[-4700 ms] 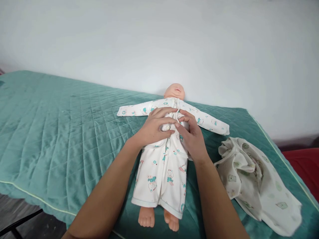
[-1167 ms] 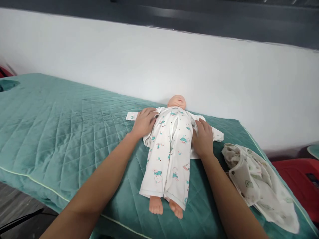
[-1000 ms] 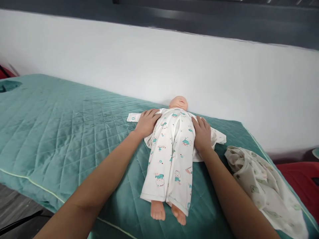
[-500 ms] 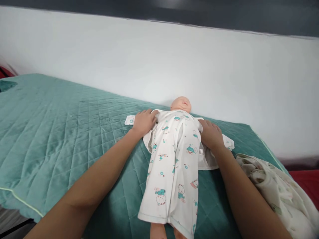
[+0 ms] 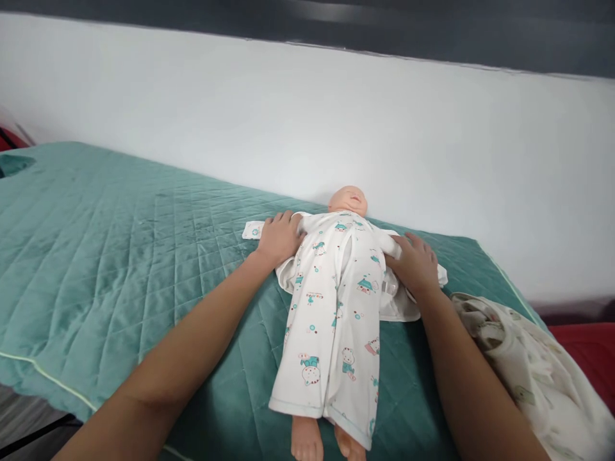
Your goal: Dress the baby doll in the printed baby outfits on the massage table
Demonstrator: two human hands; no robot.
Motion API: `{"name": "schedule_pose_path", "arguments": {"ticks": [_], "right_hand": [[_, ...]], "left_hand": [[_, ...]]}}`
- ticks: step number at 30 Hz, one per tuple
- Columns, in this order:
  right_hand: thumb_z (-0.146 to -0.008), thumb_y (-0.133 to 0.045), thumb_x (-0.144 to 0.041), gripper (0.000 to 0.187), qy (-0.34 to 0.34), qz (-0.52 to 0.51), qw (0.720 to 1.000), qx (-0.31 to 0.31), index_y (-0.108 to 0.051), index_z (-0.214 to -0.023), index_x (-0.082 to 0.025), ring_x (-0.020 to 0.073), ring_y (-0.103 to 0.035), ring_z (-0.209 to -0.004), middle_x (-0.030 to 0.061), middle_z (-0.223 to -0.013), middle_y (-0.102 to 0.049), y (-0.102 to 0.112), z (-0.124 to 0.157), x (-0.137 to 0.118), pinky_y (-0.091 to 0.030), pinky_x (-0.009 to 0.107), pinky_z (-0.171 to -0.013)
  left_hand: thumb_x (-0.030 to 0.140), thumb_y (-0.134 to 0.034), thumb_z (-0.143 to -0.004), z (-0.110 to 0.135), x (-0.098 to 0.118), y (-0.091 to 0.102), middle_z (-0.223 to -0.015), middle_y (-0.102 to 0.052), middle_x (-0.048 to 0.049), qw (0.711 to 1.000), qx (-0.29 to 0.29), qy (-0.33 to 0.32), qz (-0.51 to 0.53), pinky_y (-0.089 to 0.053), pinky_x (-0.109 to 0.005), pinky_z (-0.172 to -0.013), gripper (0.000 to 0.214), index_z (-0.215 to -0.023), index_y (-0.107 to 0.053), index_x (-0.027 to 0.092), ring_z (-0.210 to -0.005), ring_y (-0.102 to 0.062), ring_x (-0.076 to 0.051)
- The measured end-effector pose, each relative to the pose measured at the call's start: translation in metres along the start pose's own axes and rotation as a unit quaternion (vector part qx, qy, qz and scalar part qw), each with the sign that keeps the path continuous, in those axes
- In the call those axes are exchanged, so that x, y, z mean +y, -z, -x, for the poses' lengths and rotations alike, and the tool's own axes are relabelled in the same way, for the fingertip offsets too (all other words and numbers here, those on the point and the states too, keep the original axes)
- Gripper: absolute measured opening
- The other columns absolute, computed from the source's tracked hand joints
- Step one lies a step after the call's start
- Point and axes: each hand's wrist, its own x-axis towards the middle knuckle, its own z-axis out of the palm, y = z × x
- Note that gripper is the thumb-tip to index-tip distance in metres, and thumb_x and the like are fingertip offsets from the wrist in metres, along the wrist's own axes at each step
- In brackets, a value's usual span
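A baby doll lies on its back, its bare head [image 5: 346, 200] toward the wall and its feet [image 5: 307, 440] toward me. White baby clothes [image 5: 312, 320] with teal and pink animal prints cover it from neck to ankles, with two trouser legs. At the doll's left-hand edge in view, my left hand [image 5: 281, 238] is closed on the cloth, thumb against the body. A printed sleeve end [image 5: 252, 230] sticks out past it. My right hand [image 5: 414, 261] grips the clothes on the other side, with a loose white flap [image 5: 400, 310] below. Its fingertips are partly hidden.
Under the doll spreads a green quilted cover [image 5: 120, 256]. A crumpled cream patterned cloth [image 5: 533, 365] lies by my right forearm. The white wall [image 5: 240, 115] rises right behind the doll's head. Something red [image 5: 586, 352] shows past the right edge.
My right hand has shifted slightly outward, away from the doll's body, and the cloth there has moved. My left hand stays nearly in place. More of the doll's feet shows.
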Motion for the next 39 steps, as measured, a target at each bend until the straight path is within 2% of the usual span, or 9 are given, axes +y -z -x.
{"name": "schedule_pose_path", "arguments": {"ticks": [6,12,15,20,25,28,32,34,39], "right_hand": [[-0.091,-0.044,-0.028,0.052,0.053,0.011,0.998,0.012,-0.05,-0.142,-0.022,0.0374,-0.038,-0.14,0.0125,-0.155,-0.044,-0.003,0.005,-0.026,-0.029,0.062,-0.114],[-0.086,-0.054,-0.044,0.052,-0.01,-0.036,0.999,-0.028,-0.058,-0.134,-0.028,0.0373,-0.045,-0.135,0.0075,-0.149,-0.051,-0.007,-0.003,0.006,-0.033,0.061,-0.113],[-0.081,-0.06,-0.042,0.051,-0.011,-0.067,0.997,-0.034,-0.062,-0.131,-0.029,0.0363,-0.05,-0.131,0.007,-0.147,-0.054,-0.01,-0.007,0.021,-0.038,0.058,-0.11],[-0.082,-0.06,-0.033,0.049,0.022,-0.106,0.994,-0.003,-0.063,-0.13,-0.026,0.0336,-0.048,-0.136,0.0088,-0.146,-0.054,-0.004,-0.001,0.015,-0.034,0.057,-0.116],[-0.087,-0.051,-0.027,0.044,0.086,-0.234,0.964,0.098,-0.062,-0.129,-0.023,0.0266,-0.052,-0.132,0.0093,-0.138,-0.059,0.034,0.008,-0.043,-0.04,0.049,-0.114],[-0.091,-0.05,-0.027,0.041,0.16,-0.239,0.953,0.094,-0.06,-0.13,-0.022,0.0256,-0.056,-0.126,0.0094,-0.134,-0.061,0.054,-0.002,-0.101,-0.044,0.045,-0.11],[-0.089,-0.056,-0.024,0.045,0.238,-0.043,0.968,-0.067,-0.055,-0.133,-0.015,0.0317,-0.055,-0.125,0.0144,-0.134,-0.061,0.051,-0.03,-0.182,-0.044,0.047,-0.106],[-0.089,-0.057,-0.022,0.04,0.247,0.07,0.952,-0.167,-0.058,-0.129,-0.014,0.0317,-0.057,-0.122,0.0166,-0.131,-0.061,0.038,-0.045,-0.213,-0.044,0.046,-0.104],[-0.086,-0.064,-0.024,0.043,0.22,0.126,0.938,-0.238,-0.06,-0.127,-0.014,0.0341,-0.06,-0.119,0.0185,-0.131,-0.062,0.014,-0.068,-0.242,-0.047,0.046,-0.098]], "left_hand": [[0.02,-0.038,-0.098,0.003,0.01,0.004,-0.137,-0.056,-0.0163,1.0,-0.019,0.008,-0.017,-0.039,-0.047,-0.103,0.04,-0.136,-0.049,0.019,-0.125,-0.051,-0.031],[0.04,-0.056,-0.091,0.001,-0.003,0.003,-0.132,-0.059,-0.0146,0.998,-0.023,0.066,-0.003,-0.036,-0.056,-0.105,0.045,-0.135,-0.054,0.029,-0.125,-0.051,-0.037],[0.044,-0.055,-0.091,0.003,-0.01,0.0,-0.128,-0.061,-0.0129,0.997,-0.038,0.069,0.02,-0.035,-0.056,-0.106,0.05,-0.14,-0.051,0.034,-0.123,-0.052,-0.036],[0.04,-0.052,-0.092,0.006,-0.012,-0.005,-0.128,-0.061,-0.0114,0.997,-0.015,0.061,0.037,-0.032,-0.054,-0.11,0.051,-0.142,-0.05,0.034,-0.122,-0.052,-0.034],[0.038,-0.053,-0.091,0.006,-0.011,-0.008,-0.126,-0.061,-0.0112,0.997,-0.002,0.054,0.057,-0.033,-0.054,-0.109,0.051,-0.142,-0.051,0.032,-0.12,-0.052,-0.034],[0.038,-0.054,-0.092,0.005,-0.011,-0.008,-0.125,-0.062,-0.0113,0.997,-0.002,0.052,0.06,-0.033,-0.054,-0.108,0.05,-0.141,-0.052,0.032,-0.119,-0.053,-0.034],[0.039,-0.054,-0.093,0.004,-0.012,-0.007,-0.126,-0.061,-0.012,0.998,-0.001,0.042,0.045,-0.034,-0.053,-0.108,0.051,-0.142,-0.05,0.029,-0.121,-0.052,-0.034],[0.04,-0.052,-0.094,0.004,-0.011,-0.006,-0.128,-0.061,-0.0123,0.998,-0.009,0.042,0.038,-0.035,-0.052,-0.108,0.05,-0.142,-0.049,0.027,-0.122,-0.051,-0.033],[0.041,-0.052,-0.093,0.002,-0.01,-0.004,-0.126,-0.062,-0.0118,0.998,-0.017,0.052,0.04,-0.038,-0.05,-0.106,0.042,-0.13,-0.057,0.023,-0.121,-0.052,-0.032]]}}
